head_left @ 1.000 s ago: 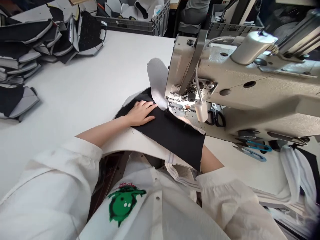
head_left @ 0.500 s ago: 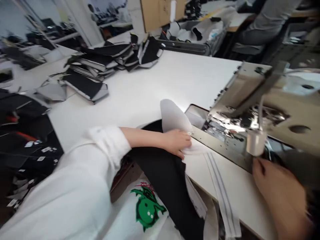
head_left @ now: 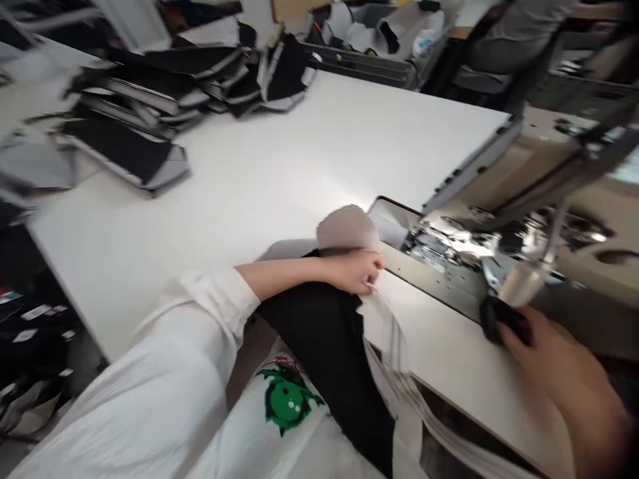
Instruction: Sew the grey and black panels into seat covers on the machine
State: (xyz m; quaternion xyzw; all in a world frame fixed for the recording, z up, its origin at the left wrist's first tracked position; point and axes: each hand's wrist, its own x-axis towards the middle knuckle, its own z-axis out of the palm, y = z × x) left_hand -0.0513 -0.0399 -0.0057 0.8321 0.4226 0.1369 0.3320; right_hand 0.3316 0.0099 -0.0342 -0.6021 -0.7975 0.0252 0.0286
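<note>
Drooping, black fabric (head_left: pixel 324 346) bends beneath left grip (head_left: pixel 353 270) pinching striped tape (head_left: pixel 395 340) — right grip (head_left: pixel 554 352) clasping scissors (head_left: pixel 490 319).

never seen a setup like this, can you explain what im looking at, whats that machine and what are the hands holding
There is no robot here: you are looking down from a camera worn on a person's head, so the bare hands are the wearer's own. The metal machine on the right appears to be a sewing machine. The left hand pinches what looks like a white striped band beside the edge of a black fabric piece. The right hand, a little blurred, holds black-handled scissors near the machine. On the white table lies a pile of black and grey pieces, with a grey crate behind.
</note>
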